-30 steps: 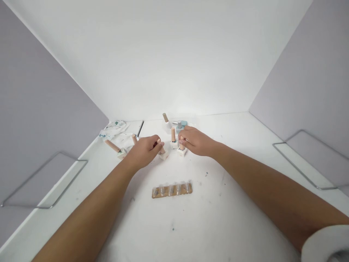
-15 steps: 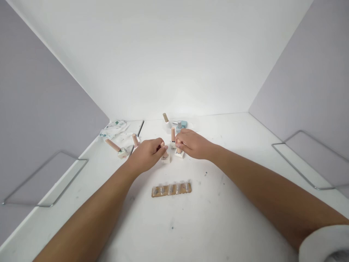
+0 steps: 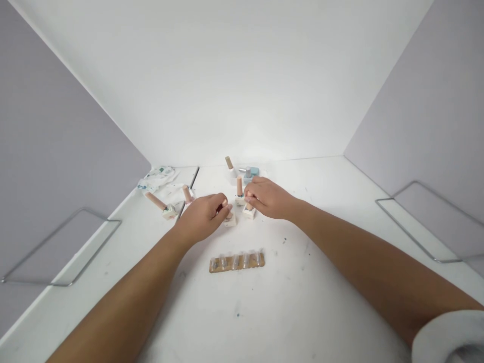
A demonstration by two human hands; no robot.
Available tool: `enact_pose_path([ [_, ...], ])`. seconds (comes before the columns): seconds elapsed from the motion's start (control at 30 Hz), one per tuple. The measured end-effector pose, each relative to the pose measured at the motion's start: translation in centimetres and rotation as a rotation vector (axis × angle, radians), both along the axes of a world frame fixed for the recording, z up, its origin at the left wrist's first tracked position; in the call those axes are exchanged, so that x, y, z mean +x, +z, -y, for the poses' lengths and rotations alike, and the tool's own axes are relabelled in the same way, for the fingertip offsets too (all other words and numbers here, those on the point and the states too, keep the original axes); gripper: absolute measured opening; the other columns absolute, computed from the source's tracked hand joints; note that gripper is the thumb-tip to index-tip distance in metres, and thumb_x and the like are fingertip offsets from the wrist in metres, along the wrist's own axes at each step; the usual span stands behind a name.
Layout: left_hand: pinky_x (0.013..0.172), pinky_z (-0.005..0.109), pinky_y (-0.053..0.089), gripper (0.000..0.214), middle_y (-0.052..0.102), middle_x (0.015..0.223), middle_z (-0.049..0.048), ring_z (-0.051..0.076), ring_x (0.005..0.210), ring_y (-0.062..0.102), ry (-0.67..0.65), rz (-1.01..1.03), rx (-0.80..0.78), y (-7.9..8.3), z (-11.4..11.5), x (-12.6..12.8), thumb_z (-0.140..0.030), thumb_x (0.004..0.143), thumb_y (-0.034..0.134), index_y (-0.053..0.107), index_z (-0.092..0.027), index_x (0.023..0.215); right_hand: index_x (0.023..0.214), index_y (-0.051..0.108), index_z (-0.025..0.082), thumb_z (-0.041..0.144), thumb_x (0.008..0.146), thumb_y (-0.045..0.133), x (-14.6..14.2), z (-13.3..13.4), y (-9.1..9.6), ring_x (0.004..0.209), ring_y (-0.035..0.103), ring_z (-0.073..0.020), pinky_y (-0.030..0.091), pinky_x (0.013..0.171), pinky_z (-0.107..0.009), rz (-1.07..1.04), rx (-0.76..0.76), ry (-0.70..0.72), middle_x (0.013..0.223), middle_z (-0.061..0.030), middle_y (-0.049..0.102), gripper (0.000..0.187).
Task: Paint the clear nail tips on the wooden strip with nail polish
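Note:
My left hand [image 3: 206, 214] pinches the peach cap of a nail polish bottle [image 3: 230, 221] whose white square base rests on the table. Just to its right, my right hand [image 3: 270, 197] has its fingers closed on the peach cap of another nail polish bottle [image 3: 249, 213], also standing on the table. Between and behind the two stands a third peach-capped bottle [image 3: 239, 187], upright and untouched. Nearer to me lies a brown strip [image 3: 237, 268] with several clear nail tips in a row along it. Parts of both held caps are hidden by my fingers.
At the left lie a tilted peach-capped bottle [image 3: 169, 212], another peach-capped bottle [image 3: 186, 193] and stained crumpled wipes [image 3: 158, 176]. A clear tray [image 3: 234, 180] at the back holds a gold-capped bottle [image 3: 229, 163] and blue bottles [image 3: 254, 173]. Wire handles [image 3: 416, 229] flank the table.
Both hands stay at the same two bottles, with only slight finger movement. The whole view has shifted a little. Nothing has been let go.

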State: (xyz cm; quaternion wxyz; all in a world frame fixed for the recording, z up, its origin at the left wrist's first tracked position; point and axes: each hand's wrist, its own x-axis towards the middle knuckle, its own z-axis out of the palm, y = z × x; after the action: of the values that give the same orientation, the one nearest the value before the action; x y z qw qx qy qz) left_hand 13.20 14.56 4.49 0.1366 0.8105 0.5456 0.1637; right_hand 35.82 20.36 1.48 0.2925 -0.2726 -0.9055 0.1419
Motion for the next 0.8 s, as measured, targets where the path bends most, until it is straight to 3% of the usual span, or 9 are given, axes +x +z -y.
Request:
enact_pose_path([
  [0.5, 0.057, 0.024, 0.035, 0.022, 0.058, 0.068, -0.0023, 0.011, 0.058, 0.045, 0.030, 0.204, 0.028, -1.7, 0.5, -0.2, -0.037, 0.091, 0.052, 0.059, -0.018, 0.081, 0.077, 0.055, 0.019, 0.031, 0.094, 0.052, -0.1, 0.0, -0.3, 0.079, 0.050, -0.0208, 0.040, 0.069, -0.032, -0.048, -0.047, -0.001, 0.069, -0.0038, 0.059, 0.020],
  [0.8, 0.056, 0.025, 0.033, 0.029, 0.052, 0.065, -0.0023, 0.013, 0.059, 0.044, -0.022, 0.249, 0.061, -2.5, -0.1, -1.1, -0.044, 0.092, 0.052, 0.058, -0.019, 0.079, 0.078, 0.056, 0.019, 0.030, 0.092, 0.056, -0.2, -0.5, -0.6, 0.081, 0.050, -0.0198, 0.040, 0.081, -0.033, -0.052, 0.005, 0.034, 0.073, -0.0034, 0.061, 0.018],
])
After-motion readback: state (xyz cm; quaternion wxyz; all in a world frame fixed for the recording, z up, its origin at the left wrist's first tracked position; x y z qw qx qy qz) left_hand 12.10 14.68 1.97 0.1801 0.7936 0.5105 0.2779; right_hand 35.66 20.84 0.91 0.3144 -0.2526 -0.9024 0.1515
